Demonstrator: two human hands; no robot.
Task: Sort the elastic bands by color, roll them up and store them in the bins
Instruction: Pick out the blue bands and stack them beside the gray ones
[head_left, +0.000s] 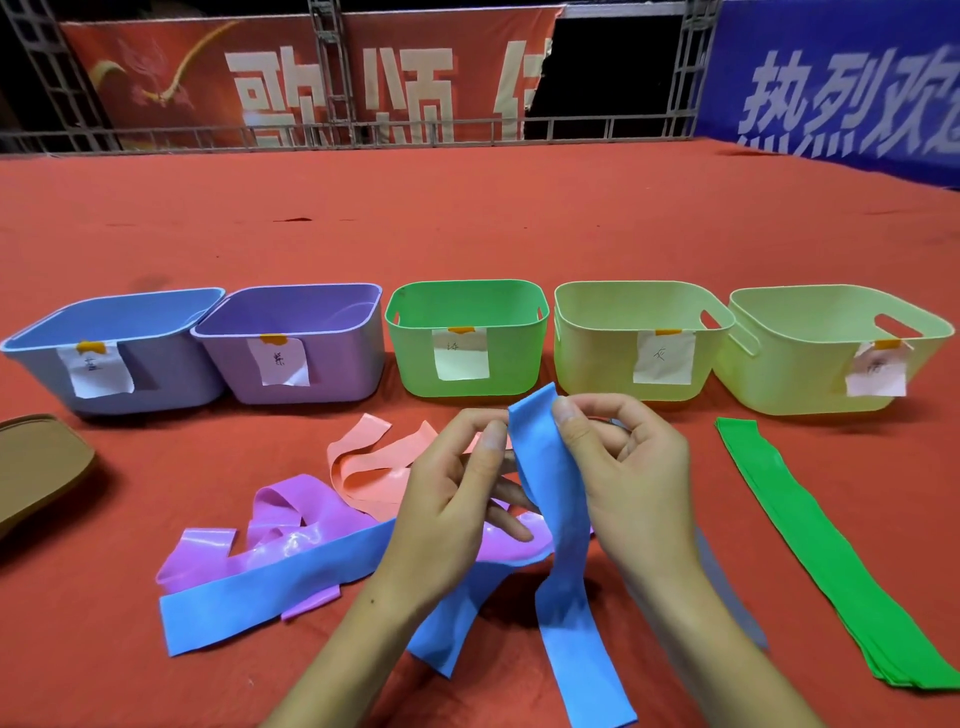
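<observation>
At centre, left hand (452, 499) and right hand (618, 467) each keep a pinching grip on the blue elastic band's (550, 499) top edge; green bin (467, 358) at 12 o'clock; green bands (810, 551) at 3 o'clock.

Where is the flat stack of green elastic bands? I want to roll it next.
In the head view, the flat stack of green elastic bands lies on the red cloth at the right, beyond the right hand, running from the rightmost pale yellow-green plastic bin toward the person.
</observation>
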